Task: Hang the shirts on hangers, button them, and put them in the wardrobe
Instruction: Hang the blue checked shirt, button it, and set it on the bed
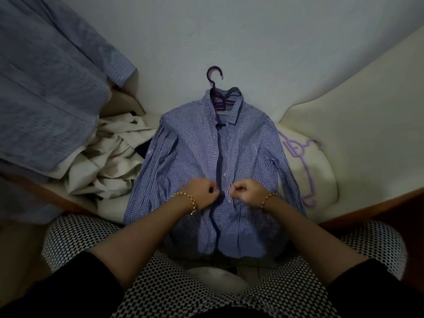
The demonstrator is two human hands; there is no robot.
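Currently mid-buttoning, by the look of it. Nearest: black-and-white patterned trousers (pixel 160 283), black sleeves (pixel 68 290) ending near the elbows, a gold bracelet (pixel 185 198) on each wrist.

Pinching the two front edges of the checked shirt (pixel 195 145): left hand (pixel 203 191) curled tight on its side, right hand (pixel 244 190) curled tight on the other, knuckles just apart across the placket at mid-to-lower front. Can't tell whether a button sits between the fingertips; too small and dark.

Lies flat on a cream cushion (pixel 321 180), collar away, hem hanging over the near edge towards the knees. Already sits on a dark purple hanger (pixel 219 99), with the hook poking past the collar against the white wall (pixel 298 42). Shows a dark gap along the front above and below the hands, so few buttons judged fastened.

Next: needs the edges overlapped, button lined up with its hole and pushed through, then the same along the placket. After that, lift by the hook to the wardrobe, not in view.

Further out: spare lilac hanger (pixel 298 154) on the cushion just right of the shirt; crumpled cream garment (pixel 110 157) left; blue striped shirt (pixel 46 88) draped upper left, probably queued.

No legible writing or brand. Pale strip inside the collar, maybe a label, unreadable.
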